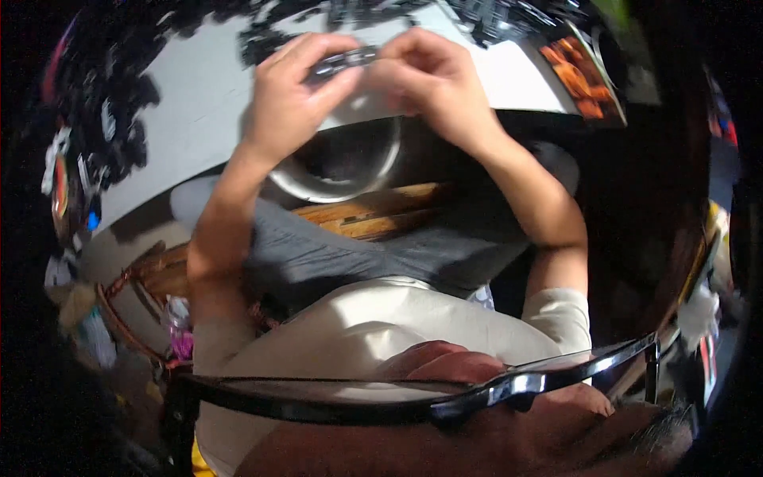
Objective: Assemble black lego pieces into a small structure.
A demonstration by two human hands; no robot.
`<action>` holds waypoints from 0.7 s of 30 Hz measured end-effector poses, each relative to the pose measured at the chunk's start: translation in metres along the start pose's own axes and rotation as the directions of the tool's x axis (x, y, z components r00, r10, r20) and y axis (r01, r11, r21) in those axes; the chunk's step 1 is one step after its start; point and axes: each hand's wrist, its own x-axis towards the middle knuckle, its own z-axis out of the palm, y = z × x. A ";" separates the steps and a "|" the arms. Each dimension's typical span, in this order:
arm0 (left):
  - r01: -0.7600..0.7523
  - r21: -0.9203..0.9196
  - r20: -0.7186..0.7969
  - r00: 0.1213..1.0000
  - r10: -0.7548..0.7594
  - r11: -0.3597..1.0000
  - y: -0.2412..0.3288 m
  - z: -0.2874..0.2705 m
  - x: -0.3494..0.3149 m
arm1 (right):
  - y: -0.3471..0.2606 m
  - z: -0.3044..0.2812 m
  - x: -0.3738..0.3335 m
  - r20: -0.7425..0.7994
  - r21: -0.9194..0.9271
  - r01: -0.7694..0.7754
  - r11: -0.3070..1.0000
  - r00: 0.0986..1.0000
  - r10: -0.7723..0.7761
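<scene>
Over the far part of the white tabletop (199,103), my two hands meet around a small, shiny dark part (342,63). My left hand (290,95) pinches it between thumb and fingers. Just to the right, my right hand (437,75) is closed at the part's other end, its fingertips pressed together and smeared by motion. What sits within the right fingertips is hidden. The part is too blurred to tell its exact kind.
Heaps of small black parts (119,135) cover the left of the tabletop, with more black pieces (509,24) along its far side. A tray of orange pieces (584,83) stands at the right. Below the near edge sits a round, pale-rimmed basin (389,163) above wooden slats (358,215).
</scene>
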 end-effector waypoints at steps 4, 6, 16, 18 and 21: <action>0.024 0.092 0.008 1.000 -0.025 0.995 0.012 -0.003 -0.002 | 0.001 0.008 -0.002 -0.016 -0.351 0.173 0.920 0.982 -0.190; 0.036 0.082 0.010 0.999 -0.037 0.996 0.013 0.003 -0.002 | 0.006 0.008 -0.001 -0.046 -0.320 0.193 0.928 0.975 -0.218; 0.080 0.080 0.072 0.994 -0.085 0.994 0.012 0.009 -0.004 | -0.002 0.005 -0.006 -0.048 0.112 0.189 0.976 0.982 -0.184; 0.098 0.086 0.097 0.990 -0.106 0.992 0.012 0.008 -0.007 | -0.004 0.006 -0.007 -0.042 0.195 0.095 0.976 0.995 -0.088; 0.064 0.062 0.090 0.994 -0.070 0.996 0.017 0.012 -0.009 | -0.004 0.005 -0.006 -0.014 0.224 0.047 0.973 0.999 -0.045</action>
